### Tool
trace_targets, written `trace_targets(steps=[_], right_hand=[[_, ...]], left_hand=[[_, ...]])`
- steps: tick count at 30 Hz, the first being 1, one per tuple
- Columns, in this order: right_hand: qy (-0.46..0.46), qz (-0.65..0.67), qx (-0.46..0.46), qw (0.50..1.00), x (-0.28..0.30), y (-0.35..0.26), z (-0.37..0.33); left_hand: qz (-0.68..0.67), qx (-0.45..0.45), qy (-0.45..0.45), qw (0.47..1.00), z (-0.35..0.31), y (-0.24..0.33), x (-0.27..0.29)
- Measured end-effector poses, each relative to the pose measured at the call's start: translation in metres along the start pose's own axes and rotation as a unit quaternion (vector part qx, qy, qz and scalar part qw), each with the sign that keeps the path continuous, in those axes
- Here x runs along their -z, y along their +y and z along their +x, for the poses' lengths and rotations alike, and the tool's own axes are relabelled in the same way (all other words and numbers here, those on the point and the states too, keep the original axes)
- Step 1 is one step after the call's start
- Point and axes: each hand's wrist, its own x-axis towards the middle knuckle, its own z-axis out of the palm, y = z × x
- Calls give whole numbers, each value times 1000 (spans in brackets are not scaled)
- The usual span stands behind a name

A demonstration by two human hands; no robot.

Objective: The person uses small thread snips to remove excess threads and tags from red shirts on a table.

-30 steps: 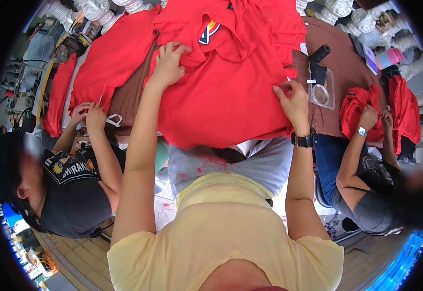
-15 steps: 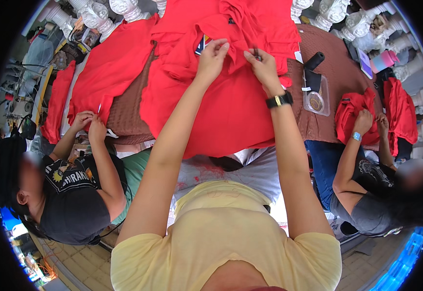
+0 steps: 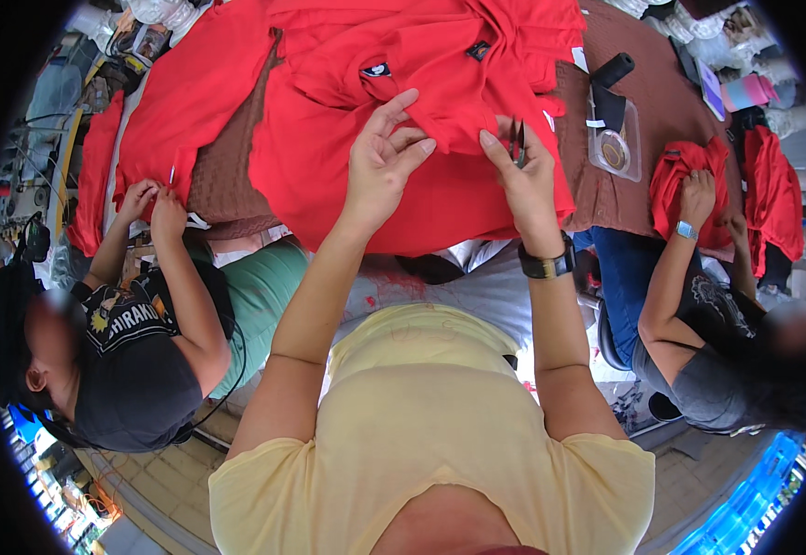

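Observation:
A red polo shirt (image 3: 403, 199) with a small dark chest badge lies spread on the brown table (image 3: 227, 166) in front of me. My left hand (image 3: 380, 157) pinches a raised fold of this shirt with its fingertips, index finger lifted. My right hand (image 3: 521, 171), with a black watch on its wrist, holds small dark thread snips (image 3: 516, 139) against the same fold, thumb pressed on the cloth. The two hands are a short way apart on the fold.
A co-worker in a black top (image 3: 135, 361) on my left handles another red garment (image 3: 185, 92). On my right a second co-worker's hand (image 3: 696, 190) rests on a red garment (image 3: 671, 176). A black roll (image 3: 613, 69) and a clear case (image 3: 614, 148) lie at the table's right.
Both my hands came back toward me from the collar area to a fold lower on the shirt. The fabric bunched up between them.

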Motion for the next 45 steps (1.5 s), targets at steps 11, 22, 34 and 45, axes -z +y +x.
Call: trace_targets(steps=[11,22,34,45], right_hand=[[-40,-187,257,947,-20,-10,-11],[-510,-307,-34,803,39,11,-111],[4,-86,70,994,-16,-20,4],[-69,-130,109,983,-13,-29,-7]], left_hand=[[100,-1,-50,994,-11,6,-8],[54,-33,-9,998,9,10,26],[70,-32,-29,997,2,27,15],[172,-109,9,979,21,72,41]])
